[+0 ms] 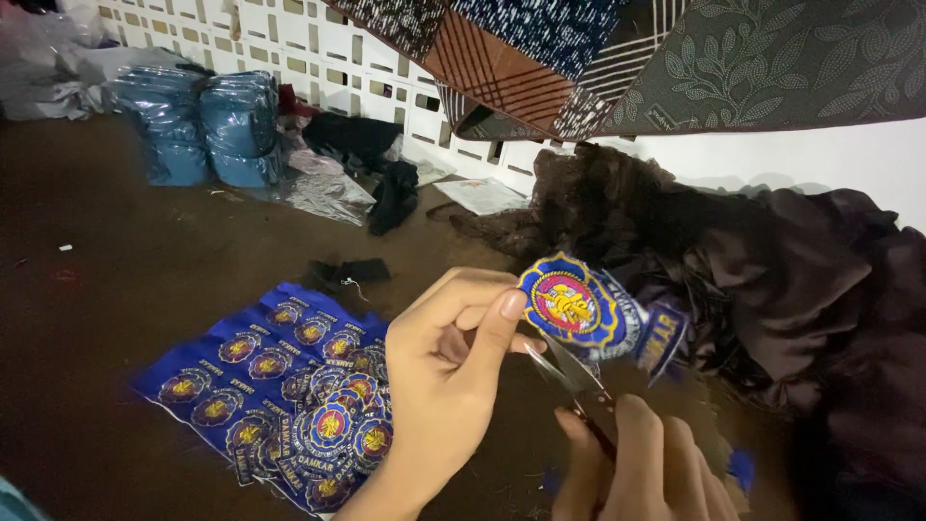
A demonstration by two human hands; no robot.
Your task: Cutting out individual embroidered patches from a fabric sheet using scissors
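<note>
While left hand (449, 371) pinches round blue embroidered badge (569, 307) mid-air, right hand (641, 463) grips small scissors (577, 378) beneath it; best keep blades tight along border, turning badge, above uncut badge sheet (289, 386).

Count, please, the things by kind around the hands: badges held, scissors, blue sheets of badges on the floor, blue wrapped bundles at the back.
Badge held in the left hand, a round blue emblem: 1
Scissors in the right hand: 1
Blue sheet of uncut badges on the floor: 1
Blue wrapped bundles: 2
Total: 5
</note>
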